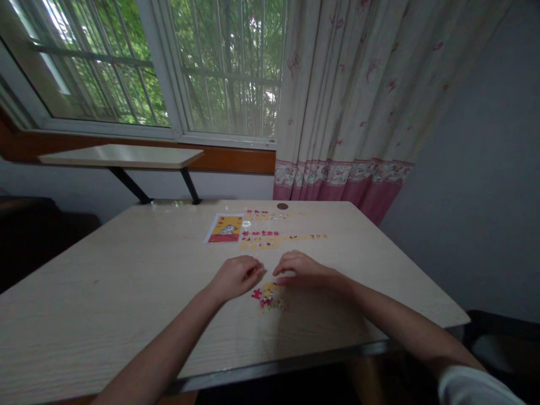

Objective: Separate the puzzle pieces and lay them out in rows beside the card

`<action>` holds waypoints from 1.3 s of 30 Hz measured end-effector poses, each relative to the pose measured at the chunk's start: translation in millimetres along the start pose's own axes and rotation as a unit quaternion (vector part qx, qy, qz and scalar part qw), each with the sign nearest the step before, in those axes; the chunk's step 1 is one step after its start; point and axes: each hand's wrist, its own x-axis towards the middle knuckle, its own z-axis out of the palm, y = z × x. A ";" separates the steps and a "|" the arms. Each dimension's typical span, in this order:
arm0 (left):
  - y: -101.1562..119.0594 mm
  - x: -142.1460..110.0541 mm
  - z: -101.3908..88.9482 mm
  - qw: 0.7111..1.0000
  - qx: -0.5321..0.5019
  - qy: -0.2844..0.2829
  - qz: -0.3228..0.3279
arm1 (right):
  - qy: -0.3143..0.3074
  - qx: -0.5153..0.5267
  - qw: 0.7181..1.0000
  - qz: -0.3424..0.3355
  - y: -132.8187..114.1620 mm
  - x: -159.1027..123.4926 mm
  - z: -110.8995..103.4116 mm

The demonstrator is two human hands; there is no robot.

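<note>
My left hand rests on the table with its fingers curled and the thumb drawn in near the fingertips. Whatever lies between them, if anything, is too small to make out. Facing it, my right hand hovers low with fingers and thumb apart, beside a small pile of jigsaw pieces. The pile mixes yellow, red and pale pieces, with one red piece at its left edge. Beyond both hands, rows of jigsaw pieces are laid out, red ones above yellow ones.
A printed picture sheet, yellow and red with a white figure, lies left of the rows. Farther back are more piece rows and a dark round grommet. A raised shelf stands at the back left; a curtain hangs behind the table.
</note>
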 end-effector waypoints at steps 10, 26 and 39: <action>6.4 1.2 2.7 0.999 -0.019 -0.037 0.004 | 0.009 0.073 0.997 0.020 -2.5 -13.9 4.5; 20.4 5.3 5.2 0.991 -0.136 0.007 0.014 | 0.131 0.199 0.956 0.169 -16.1 -6.0 18.1; 13.8 12.0 10.6 0.957 -0.261 0.075 -0.106 | 0.273 -0.040 0.957 0.094 -3.7 -7.5 17.1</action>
